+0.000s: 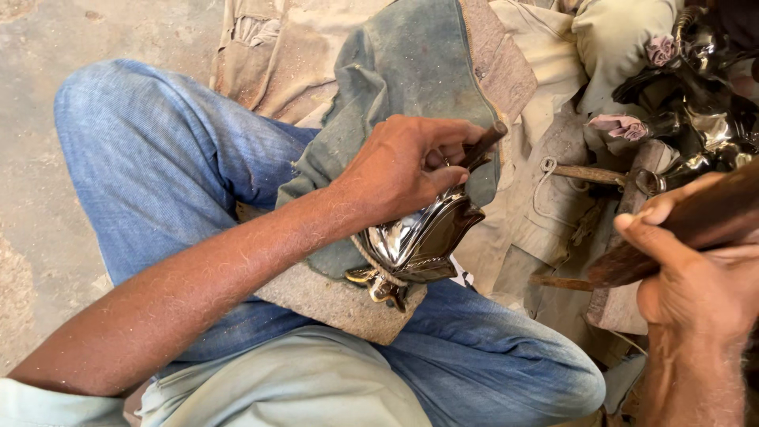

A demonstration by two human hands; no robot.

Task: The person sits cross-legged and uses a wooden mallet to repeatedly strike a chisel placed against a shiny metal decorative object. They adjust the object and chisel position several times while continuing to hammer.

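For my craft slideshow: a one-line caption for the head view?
Left hand steadies a punch on a shiny metal piece; right hand grips a wooden handle.

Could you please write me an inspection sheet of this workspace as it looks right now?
Surface: a worn grey-green cloth pad lies over the person's lap in blue jeans.
Job's things: a shiny metal piece with raised ridges rests on the pad, a cord looped round its lower end; a thin dark tool is set against it.
Clutter: beige cloth, a wooden-handled tool and more shiny metal pieces lie at the right.
Grippers: the left hand grips the thin tool; the right hand grips a thick wooden handle.
Cables: nothing seen.
Surroundings: bare dusty floor.
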